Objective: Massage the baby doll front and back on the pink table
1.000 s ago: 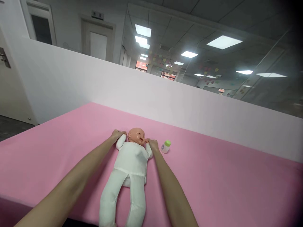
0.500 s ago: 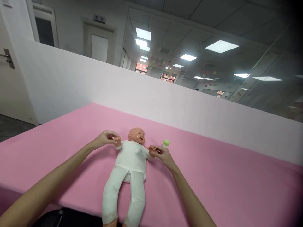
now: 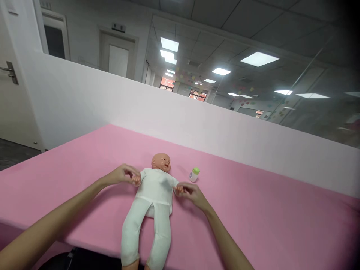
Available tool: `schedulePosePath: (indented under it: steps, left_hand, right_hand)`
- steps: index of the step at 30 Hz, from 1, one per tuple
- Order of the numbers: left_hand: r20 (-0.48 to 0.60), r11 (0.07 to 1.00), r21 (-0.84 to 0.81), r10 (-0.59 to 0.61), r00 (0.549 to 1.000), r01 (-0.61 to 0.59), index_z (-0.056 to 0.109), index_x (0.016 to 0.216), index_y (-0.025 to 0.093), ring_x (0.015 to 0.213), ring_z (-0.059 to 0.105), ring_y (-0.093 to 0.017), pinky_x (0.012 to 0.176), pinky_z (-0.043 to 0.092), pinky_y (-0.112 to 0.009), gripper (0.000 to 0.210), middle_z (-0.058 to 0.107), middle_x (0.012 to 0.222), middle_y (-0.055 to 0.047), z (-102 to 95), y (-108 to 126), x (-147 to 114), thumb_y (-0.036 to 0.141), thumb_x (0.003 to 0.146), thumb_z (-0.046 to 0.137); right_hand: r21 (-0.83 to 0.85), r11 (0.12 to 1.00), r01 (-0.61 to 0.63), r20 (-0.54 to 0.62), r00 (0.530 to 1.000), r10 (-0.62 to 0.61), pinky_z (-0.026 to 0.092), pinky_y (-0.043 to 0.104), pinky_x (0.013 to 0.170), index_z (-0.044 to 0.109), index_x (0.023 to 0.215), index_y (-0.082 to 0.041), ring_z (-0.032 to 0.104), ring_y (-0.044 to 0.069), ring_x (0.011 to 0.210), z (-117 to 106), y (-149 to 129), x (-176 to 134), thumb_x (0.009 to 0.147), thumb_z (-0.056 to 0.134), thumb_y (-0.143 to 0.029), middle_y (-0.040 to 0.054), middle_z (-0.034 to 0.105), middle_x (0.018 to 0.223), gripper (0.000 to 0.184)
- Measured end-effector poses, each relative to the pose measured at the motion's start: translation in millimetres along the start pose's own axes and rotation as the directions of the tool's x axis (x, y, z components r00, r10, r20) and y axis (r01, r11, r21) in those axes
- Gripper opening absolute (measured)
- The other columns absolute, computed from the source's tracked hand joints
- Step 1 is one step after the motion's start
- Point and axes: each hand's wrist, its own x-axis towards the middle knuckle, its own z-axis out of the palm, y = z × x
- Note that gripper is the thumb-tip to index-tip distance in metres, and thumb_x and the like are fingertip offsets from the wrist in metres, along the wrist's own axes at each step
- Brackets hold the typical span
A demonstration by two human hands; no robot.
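Note:
A baby doll (image 3: 156, 189) in a white top and white trousers lies on its back on a pink padded table (image 3: 236, 210), its bald head away from me and turned to the right. My left hand (image 3: 123, 174) grips the doll's hand on the left side, thumb and fingers closed round it. On the other side, my right hand (image 3: 194, 193) pinches the doll's other hand. Both doll arms are bent slightly out from its body. Just beyond my right hand stands a small clear bottle (image 3: 194, 175) with a green cap.
Behind the table runs a low white wall (image 3: 180, 116) with glass above it. A door (image 3: 17, 97) with a metal handle is at the far left. The table's near edge is in front of me, and the doll's feet reach past it.
Both my hands have moved down towards me, lowering the doll's hands along its sides. The bottle, partly hidden before, now shows whole.

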Motion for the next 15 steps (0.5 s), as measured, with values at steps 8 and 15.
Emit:
schedulePosePath:
  steps: [8,15]
  left_hand:
    - [-0.55,0.964,-0.18,-0.264,0.793,0.196,0.081,0.085,0.016,0.08,0.068,-0.021,0.068,0.05,-0.03,0.052,0.079,0.089,-0.01,3.2,-10,105,0.064,0.064,0.086]
    - [-0.571,0.856,-0.287,-0.513,0.641,0.43,0.06,0.053,0.018,0.053,0.058,-0.019,0.054,0.043,-0.032,0.048,0.059,0.049,-0.002,3.3,-73,127,0.054,0.049,0.092]
  right_hand:
    - [0.207,0.965,-0.164,-0.479,0.843,0.245,0.053,0.031,0.08,0.08,0.084,-0.015,0.072,0.025,0.093,0,23,116,0.082,0.073,-0.055,0.011,0.081,0.099,0.041]
    - [0.258,0.869,-0.423,-0.503,0.709,0.494,0.04,0.027,0.052,0.067,0.06,-0.017,0.057,0.017,0.056,14,76,134,0.076,0.071,-0.039,0.001,0.064,0.053,0.027]
